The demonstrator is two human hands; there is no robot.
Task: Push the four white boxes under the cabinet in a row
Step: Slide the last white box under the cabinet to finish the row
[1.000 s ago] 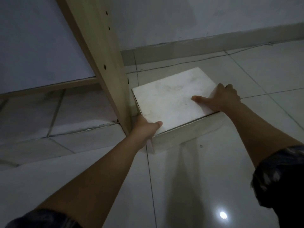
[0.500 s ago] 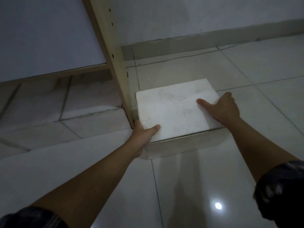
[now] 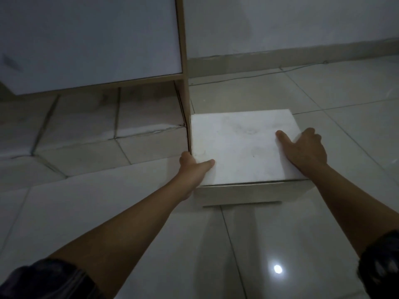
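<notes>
A white box (image 3: 241, 145) lies flat on the tiled floor, just right of the cabinet's wooden side panel (image 3: 184, 100). My left hand (image 3: 194, 167) grips its near left corner, thumb on the lid. My right hand (image 3: 304, 149) clasps its right edge, thumb on top and fingers down the side. Under the cabinet (image 3: 90, 39), other white boxes (image 3: 149, 117) sit side by side in the dim gap. Their fronts (image 3: 151, 147) face me.
The wall's grey skirting (image 3: 280, 59) runs behind the box, with a thin cable (image 3: 248, 76) along the floor. Glossy floor tiles (image 3: 269, 244) stretch toward me and to the right, with a lamp's reflection (image 3: 277, 269) on them.
The box has turned from askew to square with the cabinet's side panel. Both hands kept their hold. The view has shifted to the right and the cabinet now stands upright in it.
</notes>
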